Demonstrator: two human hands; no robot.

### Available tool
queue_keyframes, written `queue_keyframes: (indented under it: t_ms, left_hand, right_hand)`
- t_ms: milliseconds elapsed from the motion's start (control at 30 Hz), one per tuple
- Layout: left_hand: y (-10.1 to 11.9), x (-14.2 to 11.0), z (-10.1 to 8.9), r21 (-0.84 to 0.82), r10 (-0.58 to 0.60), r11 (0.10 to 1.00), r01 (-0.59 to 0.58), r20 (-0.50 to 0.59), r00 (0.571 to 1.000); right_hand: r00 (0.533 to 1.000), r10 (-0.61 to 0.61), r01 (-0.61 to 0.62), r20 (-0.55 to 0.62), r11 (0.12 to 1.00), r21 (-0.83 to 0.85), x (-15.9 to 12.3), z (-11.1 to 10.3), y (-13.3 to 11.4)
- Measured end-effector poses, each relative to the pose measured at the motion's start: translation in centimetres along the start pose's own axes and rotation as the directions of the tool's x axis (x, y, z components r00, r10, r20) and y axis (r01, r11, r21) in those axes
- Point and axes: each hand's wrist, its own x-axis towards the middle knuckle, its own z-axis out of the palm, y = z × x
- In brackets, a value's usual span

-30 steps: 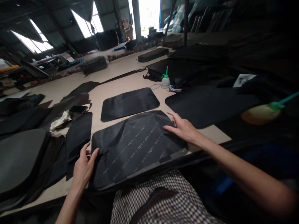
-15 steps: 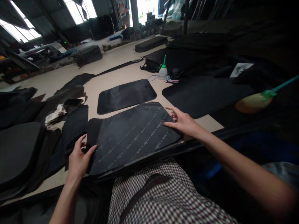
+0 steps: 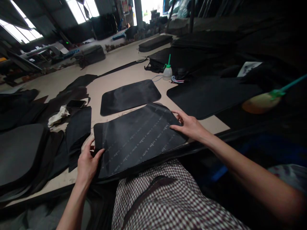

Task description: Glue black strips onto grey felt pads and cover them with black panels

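Black printed sheet (image 3: 136, 137) lies at the table's (image 3: 117, 80) near edge, right in front of the person in checked cloth. Left hand (image 3: 87, 162) at its left edge: thumb on top, fingers bent just outside; can't tell if they pinch. Right hand (image 3: 189, 126) at the right edge, thumb over the sheet, index stretched out; grip also unclear. Just beyond: dark rounded panel (image 3: 130, 97), flat. Farther back, green-nozzled white bottle (image 3: 167, 73). Left side: phone (image 3: 76, 104), crumpled white cloth (image 3: 58, 117), stack of dark panels (image 3: 20, 153). Right side: tilted amber bottle (image 3: 260, 103).
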Motion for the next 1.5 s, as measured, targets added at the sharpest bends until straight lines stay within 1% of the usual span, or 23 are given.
queue_keyframes:
  t_ms: [100,333,500,733,900,1000,1133,1333,1500]
  left_hand:
    - [0.2,-0.1,-0.1,0.011,0.020,1.000,-0.020,0.004,1.000]
    - [0.9,-0.2,-0.3,0.032,0.034,0.999,-0.034,0.002,0.999]
    - [0.5,-0.2,-0.2,0.037,0.060,0.998,-0.060,-0.003,0.998]
    - [-0.1,0.0,0.3,0.050,0.105,0.993,-0.103,-0.026,0.994]
    - [0.1,-0.1,0.4,0.030,0.132,0.991,-0.131,-0.039,0.990]
    - [0.1,0.0,0.3,0.012,0.120,0.993,-0.120,-0.044,0.992]
    - [0.1,-0.3,0.1,-0.005,0.113,0.993,-0.114,-0.050,0.992]
    - [-0.7,-0.8,0.4,0.011,0.175,0.985,-0.175,-0.096,0.980]
    - [-1.3,-1.0,0.8,0.017,0.203,0.979,-0.203,-0.124,0.971]
  right_hand:
    - [1.000,-0.029,0.029,-0.004,0.999,-0.043,-0.1,0.1,0.0]
    - [0.997,-0.080,0.079,-0.003,0.994,-0.078,-0.4,0.3,0.3]
    - [0.997,-0.083,0.082,-0.001,0.993,-0.089,-0.4,0.4,0.2]
    - [0.994,-0.105,0.103,-0.018,0.988,-0.113,-0.5,0.8,0.8]
    - [0.998,-0.065,0.063,-0.010,0.987,-0.150,-0.5,1.1,1.2]
    - [1.000,-0.023,0.020,-0.012,0.983,-0.181,-0.2,1.5,1.7]
    - [1.000,0.004,-0.005,-0.009,0.982,-0.191,0.0,1.8,2.6]
    - [1.000,0.024,-0.026,-0.011,0.981,-0.192,0.1,2.0,3.1]
    - [0.999,0.038,-0.037,0.002,0.980,-0.194,0.2,2.1,3.3]
